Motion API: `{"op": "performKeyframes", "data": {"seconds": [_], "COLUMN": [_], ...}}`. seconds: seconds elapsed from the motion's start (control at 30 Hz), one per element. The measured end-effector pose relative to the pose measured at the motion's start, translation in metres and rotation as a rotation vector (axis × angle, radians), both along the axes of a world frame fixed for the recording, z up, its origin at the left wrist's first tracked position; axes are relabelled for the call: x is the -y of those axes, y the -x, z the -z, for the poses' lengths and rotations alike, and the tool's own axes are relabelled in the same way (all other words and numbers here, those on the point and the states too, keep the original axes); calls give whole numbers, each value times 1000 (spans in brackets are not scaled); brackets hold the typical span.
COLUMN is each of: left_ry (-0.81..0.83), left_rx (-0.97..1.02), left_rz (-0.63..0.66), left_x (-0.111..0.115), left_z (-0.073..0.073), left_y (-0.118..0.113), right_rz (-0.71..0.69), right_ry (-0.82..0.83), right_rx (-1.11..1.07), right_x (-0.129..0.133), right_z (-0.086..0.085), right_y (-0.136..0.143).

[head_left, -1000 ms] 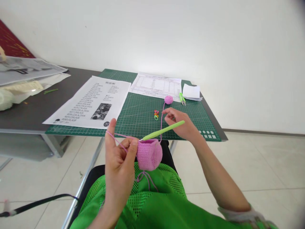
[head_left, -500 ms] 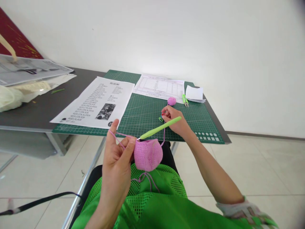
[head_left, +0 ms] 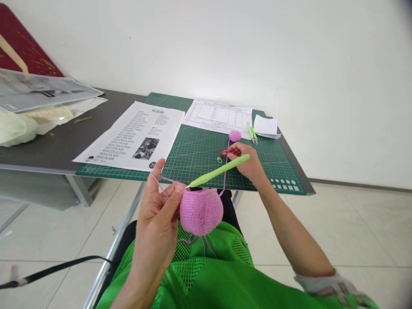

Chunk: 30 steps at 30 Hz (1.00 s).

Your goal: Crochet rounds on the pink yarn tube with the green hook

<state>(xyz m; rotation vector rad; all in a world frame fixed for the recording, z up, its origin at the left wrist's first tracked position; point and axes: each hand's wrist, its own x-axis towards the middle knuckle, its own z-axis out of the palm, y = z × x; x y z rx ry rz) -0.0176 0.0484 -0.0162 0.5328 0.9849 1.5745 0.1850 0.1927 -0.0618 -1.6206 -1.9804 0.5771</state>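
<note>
The left hand (head_left: 157, 216) pinches the upper left edge of a pink crocheted pouch (head_left: 202, 211) between thumb and fingers, its index finger raised with pink yarn (head_left: 224, 174) looped over it. The pouch is above the person's lap, just in front of the surface (head_left: 120, 96). A green hook (head_left: 214, 173) has its tip at the pouch's rim beside the left thumb; its handle slants up to the right, crossing in front of the right hand (head_left: 248, 164). Whether they touch is unclear. The right hand pinches a red clip (head_left: 225, 152) between thumb and fingertips, over a green cutting mat (head_left: 193, 148). A green clip (head_left: 219, 159) is just beside the red one. Beyond the hand sit a pink yarn ball (head_left: 234, 136), green snips (head_left: 252, 135) and small white papers (head_left: 265, 125). Farther left are a table printout (head_left: 219, 116) and a text sheet with a photo (head_left: 131, 135). White yarn (head_left: 17, 128) lies at the far left.
</note>
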Motion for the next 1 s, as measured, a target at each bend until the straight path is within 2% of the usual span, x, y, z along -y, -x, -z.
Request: {"op": "performKeyframes", "data": {"seconds": [0.13, 0.23, 0.37, 0.53, 0.77, 0.9, 1.0], "left_ry": [-18, -53, -100, -144, -121, -81, -74], "left_rx": [-32, -69, -131, -185, -173, -148, -153], "left_rz": [-14, -31, -52, -64, -71, -68, -72], "left_x": [1, 3, 6, 7, 8, 10, 12], "left_z": [2, 1, -1, -1, -8, -17, -19], "left_y": [-2, -7, -12, -15, -17, -18, -18], "right_rz": [85, 17, -122, -86, -117, -142, -264], "right_ry": [-113, -152, -101, -36, 25, 32, 37], "right_rx": [49, 92, 141, 182, 161, 87, -20], "right_x": [6, 17, 23, 13, 2, 7, 29], "right_z": [-5, -7, -1, 7, 4, -6, -27], "right_y": [-2, 5, 17, 21, 26, 28, 24]}}
